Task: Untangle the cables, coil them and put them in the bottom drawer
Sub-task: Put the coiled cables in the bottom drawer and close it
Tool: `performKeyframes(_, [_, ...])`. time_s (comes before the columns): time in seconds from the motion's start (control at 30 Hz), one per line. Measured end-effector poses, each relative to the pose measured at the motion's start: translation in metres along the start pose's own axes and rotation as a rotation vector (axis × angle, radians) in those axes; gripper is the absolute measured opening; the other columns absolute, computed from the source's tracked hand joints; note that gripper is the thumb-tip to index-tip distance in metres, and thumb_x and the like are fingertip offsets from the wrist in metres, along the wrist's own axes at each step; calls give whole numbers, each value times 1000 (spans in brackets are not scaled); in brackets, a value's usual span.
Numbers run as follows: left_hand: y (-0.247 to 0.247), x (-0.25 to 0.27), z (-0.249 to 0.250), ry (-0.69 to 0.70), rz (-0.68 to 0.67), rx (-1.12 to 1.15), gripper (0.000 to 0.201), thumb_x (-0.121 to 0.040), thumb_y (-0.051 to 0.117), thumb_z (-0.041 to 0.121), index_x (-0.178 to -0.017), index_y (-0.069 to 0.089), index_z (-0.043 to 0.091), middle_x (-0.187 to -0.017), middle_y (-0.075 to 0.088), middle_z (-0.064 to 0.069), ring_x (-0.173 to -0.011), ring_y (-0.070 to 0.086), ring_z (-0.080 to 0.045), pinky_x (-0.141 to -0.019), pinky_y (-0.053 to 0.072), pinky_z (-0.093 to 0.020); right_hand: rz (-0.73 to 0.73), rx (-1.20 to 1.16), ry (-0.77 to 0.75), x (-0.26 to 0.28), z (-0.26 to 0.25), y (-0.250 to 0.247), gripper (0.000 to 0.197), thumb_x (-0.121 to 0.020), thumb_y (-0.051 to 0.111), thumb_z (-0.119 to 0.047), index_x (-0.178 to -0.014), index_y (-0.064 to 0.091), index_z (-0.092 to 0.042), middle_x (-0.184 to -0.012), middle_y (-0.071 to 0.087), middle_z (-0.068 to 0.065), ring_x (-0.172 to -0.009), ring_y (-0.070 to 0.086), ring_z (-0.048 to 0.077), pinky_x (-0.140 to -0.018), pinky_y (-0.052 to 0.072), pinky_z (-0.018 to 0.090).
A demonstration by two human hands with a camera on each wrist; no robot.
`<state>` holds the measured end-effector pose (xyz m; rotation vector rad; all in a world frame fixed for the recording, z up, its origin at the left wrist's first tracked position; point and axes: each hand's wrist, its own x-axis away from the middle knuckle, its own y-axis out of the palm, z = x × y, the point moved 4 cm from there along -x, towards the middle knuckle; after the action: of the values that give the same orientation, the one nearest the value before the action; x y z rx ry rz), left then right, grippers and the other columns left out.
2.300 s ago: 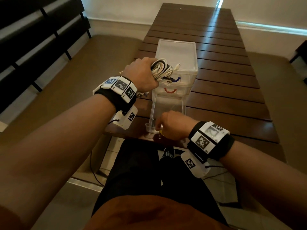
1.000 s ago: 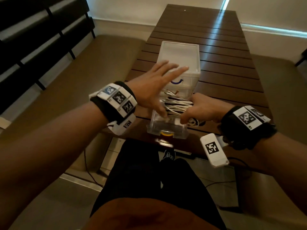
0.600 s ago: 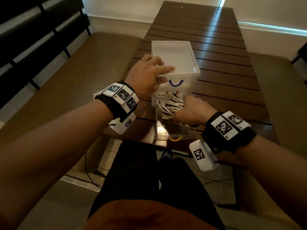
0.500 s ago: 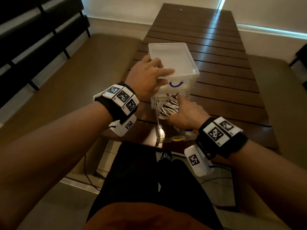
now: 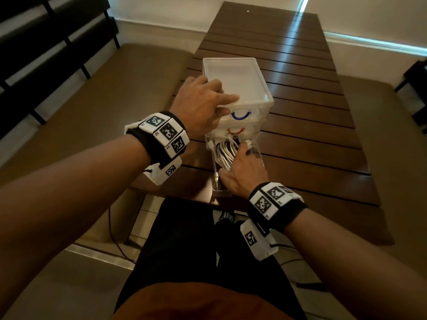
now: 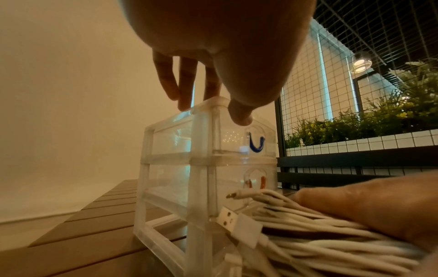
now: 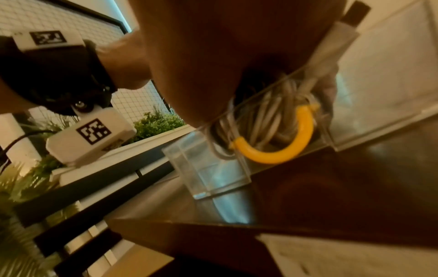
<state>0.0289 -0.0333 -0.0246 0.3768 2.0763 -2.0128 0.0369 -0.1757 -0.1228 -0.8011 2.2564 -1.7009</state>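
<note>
1. Cables [image 5: 225, 153], white and coiled, are lying in the pulled-out bottom drawer [image 5: 216, 181] at frame centre.
2. We are pressing our right hand [image 5: 245, 172] flat on them, fingers straight.
3. We are resting our left hand [image 5: 203, 107] on the cabinet [image 5: 245, 84] top, fingertips [image 6: 184, 101] extended, nothing grasped.

Drawer unit [image 5: 242, 88] on table [image 5: 312, 135] near front edge, bottom drawer [image 5: 216, 181] pulled out toward person, cables [image 5: 225, 153] inside it
</note>
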Motion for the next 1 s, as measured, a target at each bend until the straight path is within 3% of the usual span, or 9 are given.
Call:
performKeyframes(0.17, [-1,7,2,-60,36,52,40,-96,54,38,-135,53,31,-129,56,-7,-113,53,-28,-90,41,-41,127,92,-51,3,-3,4,84,-87,47,-58,-139,26,3,-133,34,19,-116,39,33,-102,35,39])
performKeyframes(0.27, [0,29,2,-109,270,237,31,-87,68,27,-114,67,14,-113,57,-13,-96,52,-23,-77,41,-30,149,125,-76,2,-1,4,81,-89,38,-61,-138,29,4,-131,34,18,-114,38,31,-99,37,38])
performKeyframes(0.3, [4,39,3,-146,264,316,25,-86,70,26,-106,68,11,-106,57,-10,-91,50,-18,-74,40,-27,149,124,-77,2,-1,4,79,-91,34,-61,-137,31,3,-131,35,17,-113,38,31,-98,36,38])
performKeyframes(0.4, [31,57,16,-225,-2,516,14,-87,69,23,-95,73,12,-99,61,0,-81,55,-11,-76,51,-29,134,145,-69,2,-2,-3,69,-96,23,-56,-134,40,-2,-130,39,15,-113,38,31,-96,35,41])
performKeyframes(0.53, [51,59,33,-235,-121,569,19,-86,65,24,-100,75,17,-108,69,-2,-97,63,-17,-91,50,-31,107,230,-95,-1,8,-17,55,-99,18,-48,-125,50,-11,-125,42,12,-108,38,31,-91,31,44])
performKeyframes(0.67, [59,66,43,-231,-162,546,44,-78,74,35,-117,64,17,-123,60,0,-111,57,-16,-97,47,-33,-6,51,-76,-5,27,-19,49,-100,18,-49,-132,47,-26,-147,25,8,-132,21,33,-106,21,50])
performKeyframes(0.77, [66,73,48,-235,-202,550,71,-77,75,42,-136,47,14,-140,48,-2,-125,47,-16,-104,37,-27,-102,-159,-9,-7,34,-12,51,-101,17,-50,-144,36,-31,-158,9,5,-145,4,29,-114,11,52])
performKeyframes(0.87, [70,76,52,-216,-240,541,80,-82,72,42,-146,36,12,-151,35,-2,-134,39,-17,-107,30,-23,-153,-330,22,-10,36,-6,51,-102,17,-47,-148,31,-30,-157,12,7,-145,11,31,-116,13,48])
performKeyframes(1.0, [72,73,56,-149,-276,502,76,-83,70,42,-146,39,12,-150,34,-3,-131,45,-21,-105,37,-29,-181,-502,-15,-15,40,-6,48,-102,25,-40,-147,27,-25,-153,15,7,-142,22,29,-118,19,45])
